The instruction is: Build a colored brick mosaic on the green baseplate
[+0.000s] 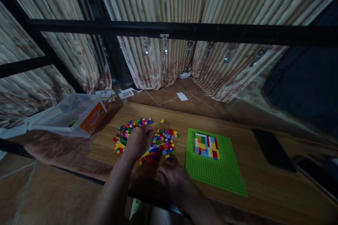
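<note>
My left hand point(139, 141) reaches over a heap of small coloured toy bricks point(165, 142) on the wooden board, its fingers curled down among them. Whatever those fingers pinch, if anything, is hidden behind the hand. Close to the board's near edge, my right hand point(173, 174) rests just below the heap with its fingers drawn together; I cannot make out anything in them. A green studded baseplate point(216, 175) lies to the right of the heap. On its upper part sits a squarish block of joined bricks point(207, 146) in red, white, yellow, blue and green.
A clear plastic bin point(60, 130) with an orange label stands left of the wooden board point(111, 161). Two dark flat devices, a black slab point(273, 149) and a phone point(317, 175), lie at the right. A black metal bar point(169, 28) crosses before the curtains.
</note>
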`<action>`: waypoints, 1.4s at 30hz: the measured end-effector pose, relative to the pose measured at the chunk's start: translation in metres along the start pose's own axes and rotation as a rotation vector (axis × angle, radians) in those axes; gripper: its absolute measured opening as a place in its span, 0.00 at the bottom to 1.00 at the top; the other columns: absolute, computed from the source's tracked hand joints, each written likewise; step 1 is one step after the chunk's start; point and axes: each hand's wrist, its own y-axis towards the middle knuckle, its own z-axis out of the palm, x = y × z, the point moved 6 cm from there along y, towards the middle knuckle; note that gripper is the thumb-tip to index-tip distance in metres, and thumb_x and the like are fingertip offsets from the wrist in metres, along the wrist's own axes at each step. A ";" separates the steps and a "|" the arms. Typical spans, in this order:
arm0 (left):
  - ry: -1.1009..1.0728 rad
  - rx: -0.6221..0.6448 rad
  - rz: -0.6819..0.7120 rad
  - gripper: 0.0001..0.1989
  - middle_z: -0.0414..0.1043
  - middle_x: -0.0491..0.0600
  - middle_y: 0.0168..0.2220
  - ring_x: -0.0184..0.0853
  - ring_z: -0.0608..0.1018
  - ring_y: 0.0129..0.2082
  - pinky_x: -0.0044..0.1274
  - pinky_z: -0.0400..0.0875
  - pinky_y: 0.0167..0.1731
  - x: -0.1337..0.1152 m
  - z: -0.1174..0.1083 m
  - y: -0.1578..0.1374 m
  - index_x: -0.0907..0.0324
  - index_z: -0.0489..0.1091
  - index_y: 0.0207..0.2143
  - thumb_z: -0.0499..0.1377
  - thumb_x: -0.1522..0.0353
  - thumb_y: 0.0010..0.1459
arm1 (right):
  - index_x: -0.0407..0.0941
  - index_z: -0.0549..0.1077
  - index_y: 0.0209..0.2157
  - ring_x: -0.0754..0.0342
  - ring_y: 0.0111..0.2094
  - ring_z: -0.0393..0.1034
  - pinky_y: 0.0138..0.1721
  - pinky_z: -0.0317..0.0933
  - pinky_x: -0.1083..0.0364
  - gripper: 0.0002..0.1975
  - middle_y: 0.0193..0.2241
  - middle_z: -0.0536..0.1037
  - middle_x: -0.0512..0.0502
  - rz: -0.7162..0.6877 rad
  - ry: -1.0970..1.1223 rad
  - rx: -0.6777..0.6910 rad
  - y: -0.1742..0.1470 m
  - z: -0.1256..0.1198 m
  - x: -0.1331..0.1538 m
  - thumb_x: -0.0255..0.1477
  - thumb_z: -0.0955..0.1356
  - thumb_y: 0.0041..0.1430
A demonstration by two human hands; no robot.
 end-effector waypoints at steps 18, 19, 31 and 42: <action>-0.034 0.053 0.039 0.09 0.71 0.46 0.24 0.31 0.71 0.25 0.21 0.57 0.27 -0.011 0.012 0.000 0.59 0.72 0.31 0.53 0.69 0.58 | 0.45 0.72 0.30 0.57 0.34 0.68 0.34 0.55 0.58 0.10 0.32 0.75 0.50 -0.034 0.021 -0.066 -0.007 -0.011 0.000 0.23 0.61 0.62; -0.032 0.055 0.044 0.09 0.71 0.46 0.24 0.31 0.71 0.25 0.21 0.58 0.27 -0.012 0.012 0.000 0.59 0.72 0.30 0.53 0.69 0.57 | 0.44 0.72 0.30 0.57 0.33 0.68 0.33 0.55 0.58 0.10 0.31 0.75 0.50 -0.033 0.018 -0.067 -0.007 -0.010 0.000 0.23 0.61 0.62; 0.017 -0.011 0.073 0.11 0.77 0.49 0.37 0.35 0.76 0.38 0.24 0.66 0.39 -0.020 0.024 0.007 0.58 0.73 0.38 0.53 0.70 0.57 | 0.45 0.72 0.32 0.55 0.34 0.69 0.36 0.57 0.58 0.09 0.32 0.75 0.49 0.092 0.091 -0.206 -0.005 -0.034 -0.030 0.25 0.61 0.63; 0.127 0.007 0.304 0.13 0.75 0.52 0.42 0.36 0.74 0.46 0.27 0.62 0.53 -0.064 0.072 0.032 0.59 0.72 0.41 0.53 0.75 0.56 | 0.46 0.73 0.32 0.56 0.32 0.70 0.36 0.57 0.58 0.11 0.30 0.76 0.49 0.152 0.154 -0.340 -0.014 -0.065 -0.055 0.26 0.60 0.64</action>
